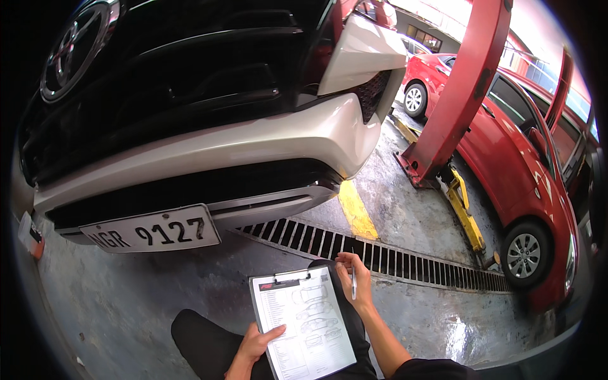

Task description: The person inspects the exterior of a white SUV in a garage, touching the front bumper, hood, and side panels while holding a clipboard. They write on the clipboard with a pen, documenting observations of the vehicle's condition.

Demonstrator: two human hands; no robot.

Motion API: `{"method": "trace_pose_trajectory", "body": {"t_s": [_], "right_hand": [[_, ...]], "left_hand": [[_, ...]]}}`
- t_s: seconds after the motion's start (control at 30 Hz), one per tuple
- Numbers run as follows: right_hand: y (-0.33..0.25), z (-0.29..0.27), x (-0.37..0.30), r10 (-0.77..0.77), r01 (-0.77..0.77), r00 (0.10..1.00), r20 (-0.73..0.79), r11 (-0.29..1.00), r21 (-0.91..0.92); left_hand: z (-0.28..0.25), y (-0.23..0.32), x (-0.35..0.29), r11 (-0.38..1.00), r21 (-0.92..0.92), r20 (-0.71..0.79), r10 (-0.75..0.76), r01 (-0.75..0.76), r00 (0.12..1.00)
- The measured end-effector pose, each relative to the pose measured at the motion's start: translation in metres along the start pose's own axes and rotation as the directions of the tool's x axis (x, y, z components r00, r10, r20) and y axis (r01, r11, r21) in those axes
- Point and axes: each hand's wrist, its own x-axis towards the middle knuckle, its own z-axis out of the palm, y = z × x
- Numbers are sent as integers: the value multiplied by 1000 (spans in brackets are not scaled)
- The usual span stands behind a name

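My left hand grips the left edge of a clipboard, its thumb lying over the paper. Clamped on the board is a printed form with a list down one side and line drawings of a car. Just right of the board's top corner, my right hand holds a slim white pen, clear of the sheet. Both hands are over my dark-clothed legs. In front of me looms the front bumper of a white and black car, a licence plate fixed low on it.
A slotted floor drain runs across behind my hands. To the right stand a red lift post with a yellow lift arm and a red car. A whitish and orange container sits at the far left.
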Motion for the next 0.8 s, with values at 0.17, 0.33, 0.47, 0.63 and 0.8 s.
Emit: {"method": "trace_pose_trajectory", "body": {"t_s": [0.17, 0.33, 0.47, 0.63, 0.8], "right_hand": [[6, 16, -1, -11, 16, 999, 50, 995, -98], [26, 9, -8, 88, -86, 985, 147, 996, -18], [35, -10, -6, 161, -204, 952, 260, 967, 150], [43, -14, -15, 132, -178, 968, 213, 960, 215], [36, -12, -18, 158, -206, 968, 195, 945, 256]], "left_hand": [[-7, -7, 1, 997, 83, -15, -5, 6, 1000], [-5, -8, -1, 999, 39, 8, -38, 38, 999], [-3, -6, -3, 998, 25, 34, -62, 61, 997], [1, -3, -3, 998, -14, 61, -61, 62, 996], [6, -1, -5, 994, -80, -5, -82, 81, 997]]}}
